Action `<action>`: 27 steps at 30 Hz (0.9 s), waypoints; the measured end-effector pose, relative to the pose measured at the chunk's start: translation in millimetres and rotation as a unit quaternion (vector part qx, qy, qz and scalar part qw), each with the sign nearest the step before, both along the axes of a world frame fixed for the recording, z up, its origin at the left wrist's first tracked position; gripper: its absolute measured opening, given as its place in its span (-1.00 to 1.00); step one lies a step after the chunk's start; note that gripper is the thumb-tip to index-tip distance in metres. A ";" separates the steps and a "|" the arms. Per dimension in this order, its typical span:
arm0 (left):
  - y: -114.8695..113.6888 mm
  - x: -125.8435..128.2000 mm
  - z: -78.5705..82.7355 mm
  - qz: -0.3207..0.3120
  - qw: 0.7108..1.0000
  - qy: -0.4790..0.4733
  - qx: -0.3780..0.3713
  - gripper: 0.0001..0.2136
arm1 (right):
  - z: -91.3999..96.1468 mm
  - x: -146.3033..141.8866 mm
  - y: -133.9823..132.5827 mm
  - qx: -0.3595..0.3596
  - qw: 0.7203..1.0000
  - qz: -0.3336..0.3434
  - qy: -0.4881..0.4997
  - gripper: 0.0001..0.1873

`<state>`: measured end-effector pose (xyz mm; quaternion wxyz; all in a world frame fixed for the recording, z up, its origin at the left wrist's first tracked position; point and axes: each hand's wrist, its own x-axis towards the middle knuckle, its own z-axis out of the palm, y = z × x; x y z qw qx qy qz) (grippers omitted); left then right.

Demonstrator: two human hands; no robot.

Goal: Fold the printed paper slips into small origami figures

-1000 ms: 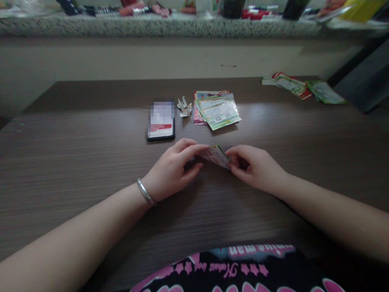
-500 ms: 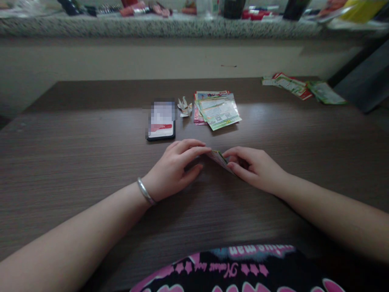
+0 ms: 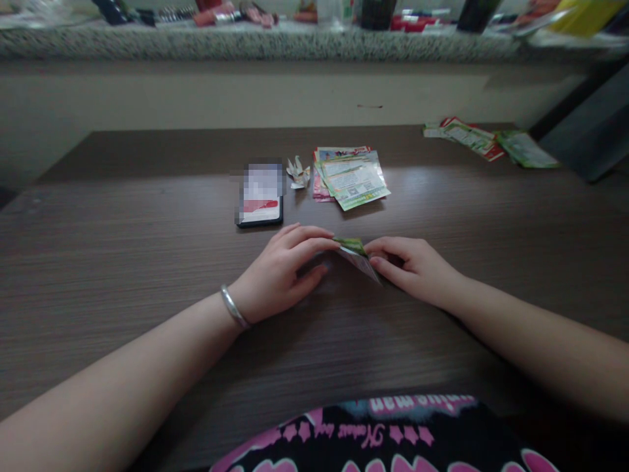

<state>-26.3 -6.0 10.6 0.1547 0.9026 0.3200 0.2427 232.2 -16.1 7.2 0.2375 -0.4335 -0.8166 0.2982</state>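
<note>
A small green and white printed paper [image 3: 360, 261] is bent in a fold between my hands, just above the brown table. My left hand [image 3: 289, 262], with a silver bangle at the wrist, reaches its fingertips to the paper's left end and holds it there; the thumb hangs lower, apart from the fingers. At the right end my right hand [image 3: 413, 265] pinches the paper between thumb and forefinger, the other fingers curled in. Part of the paper is hidden by the fingers. Beyond my hands lies a stack of similar printed papers [image 3: 356, 180], green, white and red.
A phone [image 3: 261, 203] with a blurred screen lies on the table [image 3: 147, 275] beyond my left hand. Beside it sits a crumpled scrap of paper [image 3: 298, 174]. More printed papers [image 3: 474, 139] are at the far right. Behind runs a speckled stone ledge [image 3: 275, 44] with assorted items.
The paper has spread wider at its fold, so more of its green far side shows. My right hand has shifted slightly right; my left hand is almost where it was.
</note>
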 end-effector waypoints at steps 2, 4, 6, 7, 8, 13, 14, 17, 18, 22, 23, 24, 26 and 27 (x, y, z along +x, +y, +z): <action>-0.2 -0.1 0.7 0.002 1.000 0.000 -0.007 -0.71 | 0.3 -0.1 -0.7 -0.009 1.000 -0.007 -0.002 -0.74; -0.6 -0.2 1.2 0.004 1.000 0.003 -0.009 -0.76 | 1.1 -0.3 -1.5 -0.020 1.000 -0.004 -0.003 -0.73; -1.0 -0.4 1.1 0.004 1.000 0.011 -0.004 -0.80 | 1.9 -0.6 -2.1 -0.026 1.000 -0.003 0.000 -0.71; -1.1 -0.5 0.9 0.003 1.000 0.014 0.001 -0.80 | 2.2 -0.7 -2.2 -0.027 1.000 -0.002 0.001 -0.70; -1.2 -0.6 0.5 0.002 1.000 0.017 0.005 -0.81 | 2.4 -0.8 -2.3 -0.024 1.000 0.000 0.002 -0.70; -0.1 -1.3 -1.9 -0.006 1.000 0.021 0.021 -0.80 | 2.4 -1.9 -2.9 0.039 0.998 0.003 -0.050 -0.63; 0.1 -1.4 -2.1 -0.005 0.999 0.022 0.024 -0.79 | 2.5 -2.5 -3.6 0.068 0.995 0.000 -0.071 -0.59; 0.7 -1.4 -2.0 -0.001 0.999 0.025 0.024 -0.78 | 3.6 -5.1 -7.1 0.137 0.981 0.005 -0.140 -0.43; 0.7 -1.3 -1.8 0.000 0.999 0.027 0.022 -0.78 | 4.1 -6.1 -8.4 0.147 0.976 0.009 -0.162 -0.39; 1.0 -0.9 -1.8 0.007 0.999 0.035 0.015 -0.78 | 6.1 -9.0 -12.3 0.167 0.962 0.026 -0.214 -0.45; 1.0 -0.8 -2.1 0.008 0.999 0.037 0.016 -0.78 | 6.4 -9.3 -12.8 0.170 0.962 0.028 -0.214 -0.50; 1.0 -0.9 -2.5 0.007 0.999 0.040 0.017 -0.79 | 6.6 -9.4 -13.1 0.172 0.961 0.032 -0.213 -0.54; 1.2 -1.0 -3.4 0.005 0.999 0.049 0.020 -0.79 | 6.8 -9.4 -13.6 0.174 0.961 0.041 -0.211 -0.55; 1.3 -1.2 -3.9 0.004 0.998 0.055 0.022 -0.79 | 6.7 -9.5 -13.7 0.174 0.961 0.045 -0.209 -0.54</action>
